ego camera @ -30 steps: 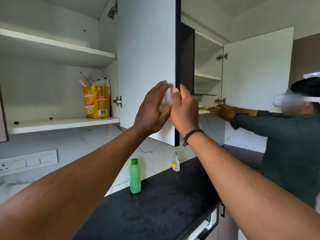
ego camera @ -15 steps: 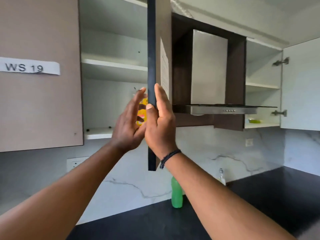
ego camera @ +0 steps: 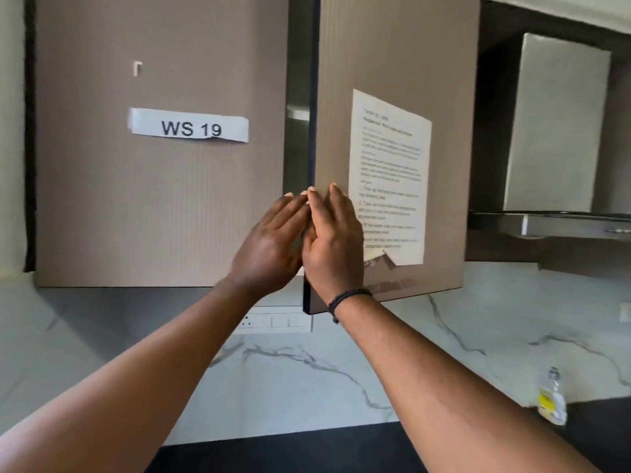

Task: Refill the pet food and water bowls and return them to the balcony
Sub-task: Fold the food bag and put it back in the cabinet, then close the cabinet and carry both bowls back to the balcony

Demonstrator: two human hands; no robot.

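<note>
Upright cabinet door (ego camera: 392,63) between hands (ego camera: 304,240)

Taupe, finely ribbed cupboard doors (ego camera: 160,206); white label (ego camera: 188,126) with black letters, white marble wall (ego camera: 341,380) with grey veins, black surface (ego camera: 307,455), yellow-labelled clear bottle (ego camera: 550,397).

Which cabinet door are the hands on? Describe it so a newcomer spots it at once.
Find the row of taupe wall cabinets above the marble backsplash. Left of the steel chimney hood hangs the ajar door, both hands at its free edge. It carries a printed sheet; its shut neighbour only a "WS 19" strip.
</note>
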